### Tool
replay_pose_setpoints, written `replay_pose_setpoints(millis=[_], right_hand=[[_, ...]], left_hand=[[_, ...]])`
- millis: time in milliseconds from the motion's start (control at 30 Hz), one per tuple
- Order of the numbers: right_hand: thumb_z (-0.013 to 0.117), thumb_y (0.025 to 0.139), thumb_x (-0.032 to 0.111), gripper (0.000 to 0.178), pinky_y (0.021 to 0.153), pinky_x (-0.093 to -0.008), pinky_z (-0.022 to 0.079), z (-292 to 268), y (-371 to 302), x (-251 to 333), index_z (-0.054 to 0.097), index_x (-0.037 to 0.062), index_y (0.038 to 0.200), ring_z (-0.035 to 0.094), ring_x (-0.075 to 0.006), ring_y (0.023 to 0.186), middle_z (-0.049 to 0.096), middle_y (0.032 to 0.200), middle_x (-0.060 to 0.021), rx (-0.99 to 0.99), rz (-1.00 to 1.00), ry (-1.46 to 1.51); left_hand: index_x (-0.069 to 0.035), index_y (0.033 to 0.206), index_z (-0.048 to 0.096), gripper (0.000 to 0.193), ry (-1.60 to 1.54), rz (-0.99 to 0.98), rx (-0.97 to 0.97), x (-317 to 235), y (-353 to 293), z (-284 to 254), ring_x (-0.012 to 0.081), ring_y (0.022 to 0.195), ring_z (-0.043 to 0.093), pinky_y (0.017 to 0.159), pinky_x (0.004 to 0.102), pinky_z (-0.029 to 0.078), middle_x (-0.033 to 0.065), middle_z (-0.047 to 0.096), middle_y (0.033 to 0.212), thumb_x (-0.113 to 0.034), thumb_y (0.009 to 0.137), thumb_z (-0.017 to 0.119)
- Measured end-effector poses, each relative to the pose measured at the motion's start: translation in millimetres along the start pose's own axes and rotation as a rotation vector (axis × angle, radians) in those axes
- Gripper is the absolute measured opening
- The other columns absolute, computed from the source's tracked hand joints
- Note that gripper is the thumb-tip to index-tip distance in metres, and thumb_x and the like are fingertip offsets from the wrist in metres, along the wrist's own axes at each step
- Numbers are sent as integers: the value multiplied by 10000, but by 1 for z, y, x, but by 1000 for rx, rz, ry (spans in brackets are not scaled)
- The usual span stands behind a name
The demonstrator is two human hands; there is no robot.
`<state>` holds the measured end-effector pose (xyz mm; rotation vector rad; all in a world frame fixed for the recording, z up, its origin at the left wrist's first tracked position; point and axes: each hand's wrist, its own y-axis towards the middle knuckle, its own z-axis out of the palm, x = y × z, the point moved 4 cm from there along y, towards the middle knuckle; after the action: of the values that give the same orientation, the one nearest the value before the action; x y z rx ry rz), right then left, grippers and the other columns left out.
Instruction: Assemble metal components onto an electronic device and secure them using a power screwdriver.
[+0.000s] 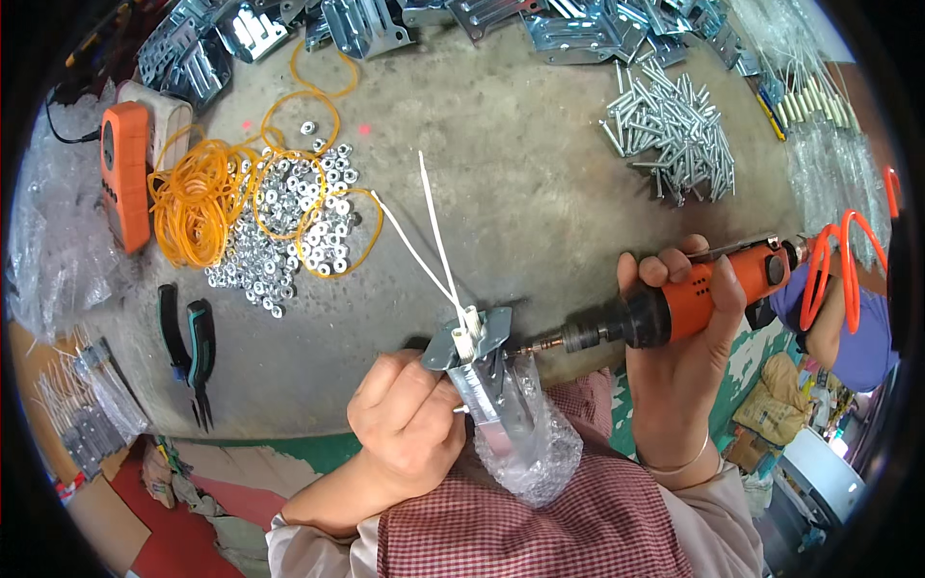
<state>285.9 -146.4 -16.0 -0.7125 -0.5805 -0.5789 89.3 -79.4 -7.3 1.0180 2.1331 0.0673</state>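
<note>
Near the table's front edge, my left hand (409,424) is closed around a metal bracket assembly (479,385). Two white wires (436,226) rise from a pale block at its top, and bubble wrap (535,445) covers its lower part. My right hand (689,328) grips an orange air screwdriver (718,294), lying level with its tip pointing left. The tip meets or nearly meets the bracket's right side; whether they touch I cannot tell. A bolt end shows beside my left fingers.
Flanged nuts (279,222) and yellow rubber bands (198,207) lie left, near black pliers (188,356) and an orange device (125,178). Bolts (674,130) are piled at right. Metal brackets (361,24) line the back. A coiled red hose (848,260) joins the screwdriver. A person (848,328) is at far right.
</note>
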Motion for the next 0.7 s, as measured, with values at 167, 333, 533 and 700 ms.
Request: replay_pose_setpoints(millis=[167,333,533,700], right_hand=[[570,914,327,337,967,-421,385,1,3,-1,472,75,1114,554,-194,849,552,843,-30,16,12,29],[559,920,324,309,965,-421,378,3,3,0,487,75,1089,555,-194,851,557,844,-33,9,43,-16],[561,917,324,319,952,-421,388,3,3,0,483,66,1088,554,-197,844,559,839,-36,-5,38,-34],[564,922,302,305,952,-408,399,8,5,2,485,48,1072,542,-188,847,525,843,-31,-28,55,-67]], left_hand=[[23,692,592,288,20,-11,28,0,0,0,273,654,565,530,323,462,122,608,777,-36,411,610],[35,701,600,323,34,-34,64,-1,1,-1,286,656,569,548,327,478,143,622,801,-44,387,594],[51,756,626,392,27,-42,70,-1,0,-2,302,679,577,569,339,483,163,634,840,-55,379,594],[52,774,634,409,18,-34,66,1,-1,1,305,688,580,569,338,477,166,638,854,-57,382,595]])
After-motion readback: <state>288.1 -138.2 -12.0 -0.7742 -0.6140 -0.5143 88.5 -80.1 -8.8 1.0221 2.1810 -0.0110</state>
